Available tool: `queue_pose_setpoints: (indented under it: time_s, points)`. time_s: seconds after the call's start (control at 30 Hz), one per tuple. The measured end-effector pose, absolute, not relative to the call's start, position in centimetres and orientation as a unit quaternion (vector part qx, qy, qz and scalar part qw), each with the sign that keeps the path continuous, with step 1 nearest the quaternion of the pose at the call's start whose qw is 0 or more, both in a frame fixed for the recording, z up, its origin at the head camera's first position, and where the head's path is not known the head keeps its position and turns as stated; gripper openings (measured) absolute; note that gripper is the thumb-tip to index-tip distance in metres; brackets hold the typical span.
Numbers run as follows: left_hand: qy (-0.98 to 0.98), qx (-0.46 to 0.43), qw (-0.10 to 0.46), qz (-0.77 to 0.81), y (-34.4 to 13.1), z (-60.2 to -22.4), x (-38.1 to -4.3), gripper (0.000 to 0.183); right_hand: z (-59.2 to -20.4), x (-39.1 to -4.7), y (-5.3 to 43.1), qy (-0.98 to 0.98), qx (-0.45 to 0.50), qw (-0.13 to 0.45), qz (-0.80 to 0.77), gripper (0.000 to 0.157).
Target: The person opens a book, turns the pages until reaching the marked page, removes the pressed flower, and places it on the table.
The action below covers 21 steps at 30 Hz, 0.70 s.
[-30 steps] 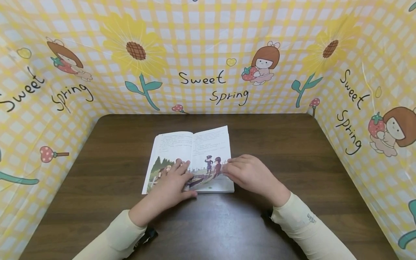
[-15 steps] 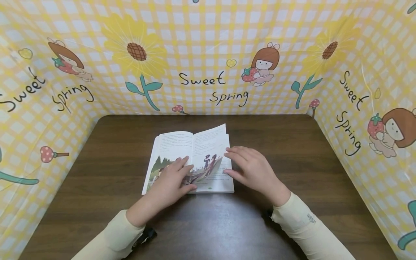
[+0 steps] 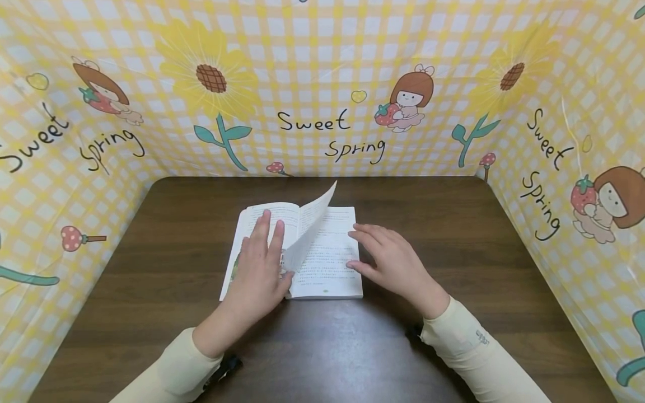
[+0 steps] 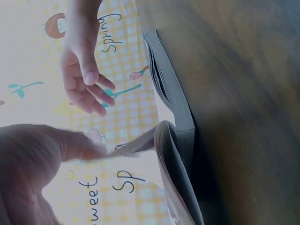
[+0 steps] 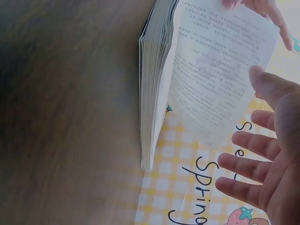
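An open book (image 3: pixel 330 254) lies on the table, with one page (image 3: pixel 314 221) lifted and curving up from the middle. My left hand (image 3: pixel 254 266) is over the left-hand side of the book, its fingers straight and its thumb at the lower part of the lifted page. In the right wrist view the thumb lies on the printed face of the lifted page (image 5: pixel 211 61), the fingers beyond it. My right hand (image 3: pixel 393 263) is at the book's right edge, fingers apart and loosely extended, holding nothing. The left hand covers most of the left page's picture.
The brown wooden table (image 3: pixel 433 218) surrounds the book. A yellow checked cloth (image 3: pixel 312 67) with flowers, cartoon figures and lettering stands as walls behind and on both sides. Dark bands (image 3: pixel 221 372) show under the sleeve cuffs.
The right-hand illustrated page has risen and swung left, uncovering a text page beneath. My right hand has let go of it. My left hand has moved up and left, its thumb meeting the page.
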<state>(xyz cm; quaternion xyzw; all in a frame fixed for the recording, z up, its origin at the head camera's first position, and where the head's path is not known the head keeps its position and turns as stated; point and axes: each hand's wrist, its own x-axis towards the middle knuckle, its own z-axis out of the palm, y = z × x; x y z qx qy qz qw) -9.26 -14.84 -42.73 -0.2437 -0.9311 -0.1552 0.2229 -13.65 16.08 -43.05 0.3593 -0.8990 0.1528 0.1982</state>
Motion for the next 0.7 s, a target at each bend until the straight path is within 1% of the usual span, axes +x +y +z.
queue_pose_setpoints:
  time_s: [0.13,0.27,0.43,0.53,0.7]
  points:
    - [-0.933,-0.224,0.253,-0.124,-14.9,-42.6,-8.9,0.12,-43.1,-13.7,16.0,-0.905,0.356,0.183,0.146,0.061]
    - [-0.949,-0.192,0.238,-0.073,-15.0,-42.4,-8.7,0.111,-43.2,-13.8,16.0,-0.907,0.361,0.168,0.14,0.059]
    - [-0.965,-0.162,0.201,-0.046,-15.2,-42.4,-8.7,0.089,-43.4,-13.8,15.9,-0.912,0.369,0.13,0.123,0.056]
    - [-0.972,-0.155,0.163,-0.064,-15.2,-42.7,-8.8,0.078,-43.6,-13.7,15.9,-0.913,0.374,0.112,0.116,0.056]
    - [-0.982,-0.143,0.09,-0.089,-15.1,-43.4,-9.3,0.067,-43.7,-13.6,15.8,-0.909,0.391,0.098,0.109,0.054]
